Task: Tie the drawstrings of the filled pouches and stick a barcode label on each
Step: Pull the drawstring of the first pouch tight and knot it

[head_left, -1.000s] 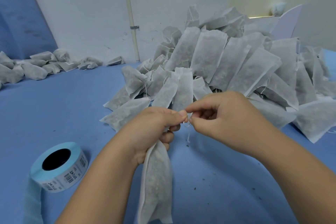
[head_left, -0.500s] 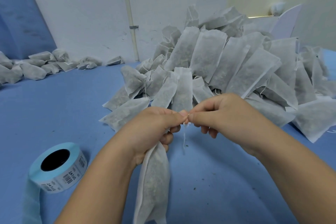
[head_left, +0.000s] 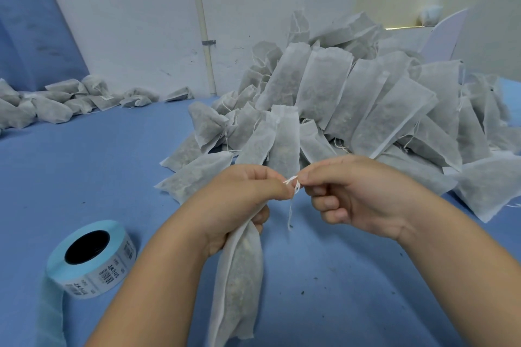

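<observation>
The pouch (head_left: 239,284) being tied hangs just below the middle of the frame, its gathered neck gripped in the curled fingers of the left hand (head_left: 242,197) and its filled body dropping toward the lower edge over the blue counter (head_left: 84,163). The right hand (head_left: 361,194) pinches the white drawstring (head_left: 293,183) between thumb and forefinger, its other fingers curled into the palm. Half a second ago the fingertips of the two hands were pressed together with almost no string showing. Now the hands have drawn slightly apart, and a small white loop or knot of string is stretched between them, with one loose tail dangling below it. The right hand has also rolled so that its curled fingers face the camera. This reads as the knot being pulled snug, so the tying step on this pouch looks close to done, though whether the knot is fully cinched is too small to tell. No label shows on this pouch yet. The label roll (head_left: 93,259) lies untouched at the lower left, its barcodes facing outward. A big pile of pouches (head_left: 366,110) sits behind the hands at centre right, and a smaller row of pouches (head_left: 50,104) lies along the wall at the upper left, so much of the task appears to remain.
</observation>
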Available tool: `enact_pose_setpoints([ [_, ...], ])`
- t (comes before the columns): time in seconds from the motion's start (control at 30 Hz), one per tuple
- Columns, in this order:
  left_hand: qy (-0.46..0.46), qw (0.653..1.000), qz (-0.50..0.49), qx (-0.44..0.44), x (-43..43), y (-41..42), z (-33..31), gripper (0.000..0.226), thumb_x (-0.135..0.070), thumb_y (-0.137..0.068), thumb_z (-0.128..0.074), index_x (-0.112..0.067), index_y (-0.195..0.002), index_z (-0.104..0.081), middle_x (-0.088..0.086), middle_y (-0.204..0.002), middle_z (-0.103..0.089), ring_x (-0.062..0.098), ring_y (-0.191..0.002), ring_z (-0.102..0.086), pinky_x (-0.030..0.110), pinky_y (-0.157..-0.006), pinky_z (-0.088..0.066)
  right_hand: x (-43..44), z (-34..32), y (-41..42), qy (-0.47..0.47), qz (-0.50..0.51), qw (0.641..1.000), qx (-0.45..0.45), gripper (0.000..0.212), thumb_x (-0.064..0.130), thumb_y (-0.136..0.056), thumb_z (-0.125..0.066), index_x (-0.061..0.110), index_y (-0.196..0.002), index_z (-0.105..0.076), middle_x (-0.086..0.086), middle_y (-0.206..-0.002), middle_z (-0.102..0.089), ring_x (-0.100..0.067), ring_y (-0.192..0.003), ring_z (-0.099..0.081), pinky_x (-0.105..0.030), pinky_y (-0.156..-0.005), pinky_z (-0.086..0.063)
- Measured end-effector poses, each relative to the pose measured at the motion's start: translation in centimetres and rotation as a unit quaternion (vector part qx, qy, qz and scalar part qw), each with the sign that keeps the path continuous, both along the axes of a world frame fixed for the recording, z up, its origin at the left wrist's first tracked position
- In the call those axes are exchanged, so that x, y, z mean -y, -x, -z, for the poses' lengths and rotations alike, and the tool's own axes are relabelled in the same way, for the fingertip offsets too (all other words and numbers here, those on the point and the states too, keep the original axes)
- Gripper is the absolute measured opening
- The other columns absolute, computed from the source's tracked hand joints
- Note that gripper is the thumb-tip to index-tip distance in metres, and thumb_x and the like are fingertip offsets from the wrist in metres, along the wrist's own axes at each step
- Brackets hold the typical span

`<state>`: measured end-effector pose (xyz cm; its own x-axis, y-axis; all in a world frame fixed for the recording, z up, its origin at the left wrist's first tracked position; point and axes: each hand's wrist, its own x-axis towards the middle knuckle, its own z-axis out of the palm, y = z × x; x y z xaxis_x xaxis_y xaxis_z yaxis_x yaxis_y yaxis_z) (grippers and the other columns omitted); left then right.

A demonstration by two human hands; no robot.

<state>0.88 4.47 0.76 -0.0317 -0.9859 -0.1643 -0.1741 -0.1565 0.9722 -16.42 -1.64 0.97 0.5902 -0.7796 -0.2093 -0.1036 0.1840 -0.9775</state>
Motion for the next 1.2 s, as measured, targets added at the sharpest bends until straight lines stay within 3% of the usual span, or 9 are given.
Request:
enact_pose_setpoints([
  [0.1, -0.004, 1.000, 0.004, -0.006, 0.06, 0.07, 0.02, 0.012, -0.029, -0.062, -0.077, -0.024, -0.061, -0.066, -0.005, -0.051, -0.036, 0.009, -0.042, -0.029, 0.020, -0.041, -0.029, -0.03, 0.05, -0.04, -0.014, -0.007, 1.000, 0.016, 0.010, 0.010, -0.077, -0.069, 0.007, -0.084, -0.063, 0.002, -0.059, -0.041, -0.009, -0.048, -0.032, -0.020, -0.040, -0.025],
  [0.2, -0.008, 1.000, -0.001, -0.012, 0.07, 0.02, 0.05, 0.015, -0.029, -0.063, -0.079, -0.019, -0.068, -0.069, 0.002, -0.064, -0.054, 0.009, -0.042, -0.032, 0.020, -0.040, -0.031, -0.07, 0.09, -0.03, -0.021, -0.011, 0.999, 0.028, 0.017, 0.017, -0.062, -0.074, 0.011, -0.074, -0.063, 0.002, -0.060, -0.041, -0.010, -0.048, -0.032, -0.020, -0.040, -0.025],
  [0.3, -0.007, 1.000, -0.007, -0.016, 0.03, -0.05, 0.04, 0.014, -0.025, -0.071, -0.083, -0.017, -0.073, -0.072, 0.000, -0.075, -0.068, 0.009, -0.043, -0.035, 0.019, -0.041, -0.034, -0.09, 0.08, -0.03, -0.021, -0.009, 0.999, 0.030, 0.015, 0.015, -0.067, -0.073, 0.010, -0.077, -0.062, 0.002, -0.059, -0.041, -0.009, -0.048, -0.033, -0.020, -0.040, -0.025],
  [0.4, -0.013, 1.000, -0.009, -0.010, 0.07, -0.11, 0.11, 0.021, -0.029, -0.065, -0.082, -0.014, -0.078, -0.075, 0.004, -0.079, -0.064, 0.009, -0.045, -0.034, 0.020, -0.041, -0.034, 0.00, 0.15, -0.12, -0.018, -0.004, 0.999, 0.032, 0.015, 0.011, -0.076, -0.069, 0.007, -0.088, -0.061, 0.003, -0.059, -0.040, -0.009, -0.047, -0.032, -0.019, -0.040, -0.025],
  [0.5, -0.016, 1.000, 0.001, -0.003, 0.06, -0.08, 0.20, 0.020, -0.026, -0.074, -0.083, -0.009, -0.083, -0.075, 0.002, -0.078, -0.068, 0.009, -0.046, -0.035, 0.019, -0.042, -0.034, 0.07, 0.27, -0.21, -0.009, 0.009, 0.999, 0.033, 0.018, 0.009, -0.082, -0.066, 0.008, -0.099, -0.060, 0.003, -0.058, -0.041, -0.008, -0.046, -0.033, -0.019, -0.040, -0.025],
  [0.63, -0.010, 1.000, -0.014, -0.007, 0.13, 0.04, 0.24, 0.017, -0.028, -0.065, -0.081, -0.014, -0.071, -0.074, 0.006, -0.076, -0.065, 0.011, -0.047, -0.034, 0.022, -0.044, -0.033, -0.07, 0.32, -0.28, 0.038, 0.030, 0.999, 0.014, 0.005, 0.011, -0.082, -0.069, 0.007, -0.085, -0.071, 0.005, -0.056, -0.043, -0.008, -0.046, -0.034, -0.019, -0.041, -0.028],
  [0.83, 0.000, 0.999, -0.038, -0.012, 0.13, 0.10, 0.19, 0.011, -0.027, -0.060, -0.077, -0.018, -0.064, -0.072, 0.010, -0.079, -0.058, 0.011, -0.046, -0.033, 0.022, -0.046, -0.030, -0.37, 0.08, -0.18, 0.125, 0.040, 0.990, -0.045, 0.014, 0.027, -0.077, -0.074, 0.017, -0.068, -0.073, 0.007, -0.056, -0.050, -0.010, -0.048, -0.043, -0.021, -0.043, -0.035],
  [0.97, 0.002, 0.999, -0.039, -0.004, 0.14, 0.08, 0.22, 0.010, -0.026, -0.061, -0.077, -0.019, -0.063, -0.071, 0.011, -0.080, -0.055, 0.011, -0.046, -0.033, 0.023, -0.045, -0.030, -0.37, 0.20, -0.22, 0.145, 0.036, 0.987, -0.063, 0.025, 0.026, -0.075, -0.076, 0.002, -0.079, -0.072, 0.001, -0.057, -0.051, -0.009, -0.049, -0.045, -0.020, -0.043, -0.036],
  [1.2, 0.000, 0.999, -0.044, -0.012, 0.17, 0.08, 0.20, 0.012, -0.018, -0.072, -0.081, -0.019, -0.066, -0.071, 0.006, -0.076, -0.062, 0.010, -0.046, -0.034, 0.022, -0.044, -0.032, -0.29, 0.25, -0.15, 0.145, 0.049, 0.987, -0.049, 0.013, 0.017, -0.077, -0.075, 0.004, -0.075, -0.074, -0.002, -0.053, -0.052, -0.009, -0.047, -0.046, -0.020, -0.043, -0.038],
])
